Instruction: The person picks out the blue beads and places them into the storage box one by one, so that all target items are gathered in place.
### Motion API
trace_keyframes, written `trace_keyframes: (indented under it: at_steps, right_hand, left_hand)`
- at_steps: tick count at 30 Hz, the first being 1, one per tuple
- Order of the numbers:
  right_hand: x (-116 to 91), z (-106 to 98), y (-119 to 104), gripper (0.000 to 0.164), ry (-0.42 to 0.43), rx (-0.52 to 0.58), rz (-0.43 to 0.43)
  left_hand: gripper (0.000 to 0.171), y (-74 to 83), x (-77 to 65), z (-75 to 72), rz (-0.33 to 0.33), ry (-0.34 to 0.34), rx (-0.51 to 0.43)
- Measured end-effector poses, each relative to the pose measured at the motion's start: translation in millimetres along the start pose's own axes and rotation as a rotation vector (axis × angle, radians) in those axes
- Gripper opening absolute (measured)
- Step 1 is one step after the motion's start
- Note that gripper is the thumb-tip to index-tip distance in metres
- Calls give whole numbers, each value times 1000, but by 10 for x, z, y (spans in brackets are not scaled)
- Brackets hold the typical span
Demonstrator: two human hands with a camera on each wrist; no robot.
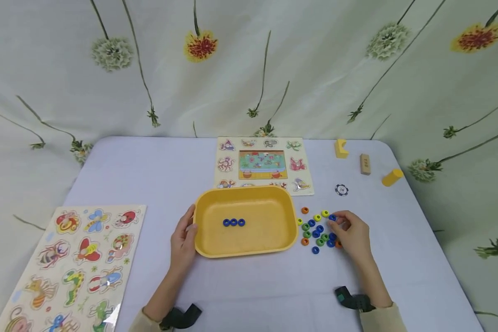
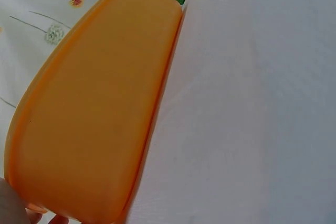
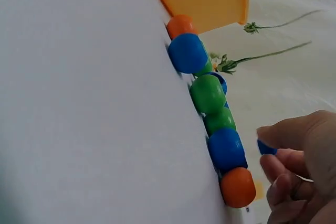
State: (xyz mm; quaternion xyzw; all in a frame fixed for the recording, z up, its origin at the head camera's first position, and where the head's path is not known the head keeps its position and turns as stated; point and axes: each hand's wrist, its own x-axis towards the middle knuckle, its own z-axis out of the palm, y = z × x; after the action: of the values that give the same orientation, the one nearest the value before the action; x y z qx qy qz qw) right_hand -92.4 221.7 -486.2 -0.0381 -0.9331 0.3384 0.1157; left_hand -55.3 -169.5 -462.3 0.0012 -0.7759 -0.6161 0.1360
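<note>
My left hand (image 1: 184, 240) grips the left rim of a yellow plastic tray (image 1: 249, 249), thumb over the edge. Three blue beads (image 1: 234, 222) lie in a short row inside it. Right of the tray, my right hand (image 1: 354, 234) pinches a blue bead (image 3: 266, 147) between thumb and fingertips. In the right wrist view that bead shows apart from the group below. Loose beads in blue, green (image 1: 306, 227), yellow (image 1: 317, 217) and orange (image 1: 305, 241) are scattered on the cloth by this hand. In the left wrist view the tray's outer wall (image 2: 89, 103) hides its inside.
An insect picture board (image 1: 87, 258) lies at the left. Behind the tray, partly covered by it, is a sea-animal board (image 1: 263, 163). At the back right are a yellow notched block (image 1: 341, 148), a wooden block (image 1: 365, 164), a yellow cylinder (image 1: 392, 177) and a chip (image 1: 341, 189).
</note>
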Motion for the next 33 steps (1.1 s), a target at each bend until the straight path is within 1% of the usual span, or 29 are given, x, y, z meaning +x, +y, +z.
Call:
trace_keyframes:
  at_steps: [1, 3, 6, 8, 10, 11, 13, 16, 19, 23, 27, 30, 33]
  right_hand:
    - [15, 10, 12, 24, 34, 31, -22]
    - [48, 30, -18, 25, 92, 69, -98]
    - [70, 14, -272, 24, 101, 127, -226]
    - [72, -14, -572, 22, 42, 182, -294]
    - [69, -2, -878, 21, -45, 232, -347]
    - [72, 36, -994, 21, -86, 244, -377]
    - [81, 142, -1196, 19, -167, 233, -415]
    - [102, 332, -1422, 16, -283, 173, -420]
    - [135, 508, -1541, 13, -366, 84, -412]
    - [181, 690, -1587, 11, -470, -30, -384]
    - [208, 796, -1609, 11, -571, -110, -358]
    - [219, 841, -1626, 11, -617, -140, -367]
    - [224, 868, -1626, 12, -639, -151, -377]
  left_hand:
    - [45, 3, 2, -1, -4, -1, -3]
    - [45, 7, 2, -8, -8, -1, -9]
    - [44, 2, -11, -9, -21, 2, -13]
    - [44, 3, -17, -11, -27, 2, -14]
    - [44, 4, -19, -14, -34, 3, -17]
    - [44, 5, -17, -15, -39, 4, -21]
    - [44, 10, -13, -14, -48, 6, -30]
    - [45, 18, -3, -6, -59, 8, -43]
    - [45, 23, 7, 11, -62, 2, -47]
    - [45, 23, 9, 27, -57, 1, -37]
    - [45, 20, 4, 27, -54, 7, -21]
    - [45, 19, 3, 21, -53, 7, -20]
    - [45, 21, 3, 12, -49, 8, -21]
